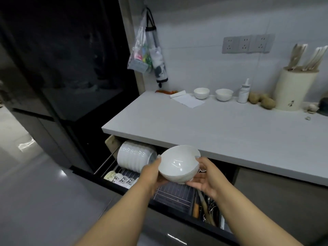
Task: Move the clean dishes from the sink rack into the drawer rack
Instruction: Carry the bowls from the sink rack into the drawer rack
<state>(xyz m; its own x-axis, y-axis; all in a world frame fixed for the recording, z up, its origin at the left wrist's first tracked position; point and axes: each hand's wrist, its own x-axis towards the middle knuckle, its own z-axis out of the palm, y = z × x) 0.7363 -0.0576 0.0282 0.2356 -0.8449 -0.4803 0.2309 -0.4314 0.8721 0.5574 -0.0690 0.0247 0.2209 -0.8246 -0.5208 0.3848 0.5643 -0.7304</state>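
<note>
**Bowl held over open drawer rack**

Below the grey table (pixel 204 125), the drawer rack (pixel 174 193) stands pulled out, a stack of white bowls (pixel 135 156) lying on its side at its far left. Above the wire, a white bowl (pixel 179 164) tilts between both hands: left hand (pixel 152 174) curled round its near side, right hand (pixel 204 176) cupping it from beneath.

Stacked bowls (pixel 135 156) crowd drawer rack's (pixel 174 194) left.

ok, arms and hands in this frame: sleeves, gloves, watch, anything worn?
Nothing worn that shows. Both forearms are bare from the frame's lower edge up to the wrists, with no sleeve cuffs in view. The left hand and right hand have no gloves, and no watch, ring or bracelet is visible.
</note>
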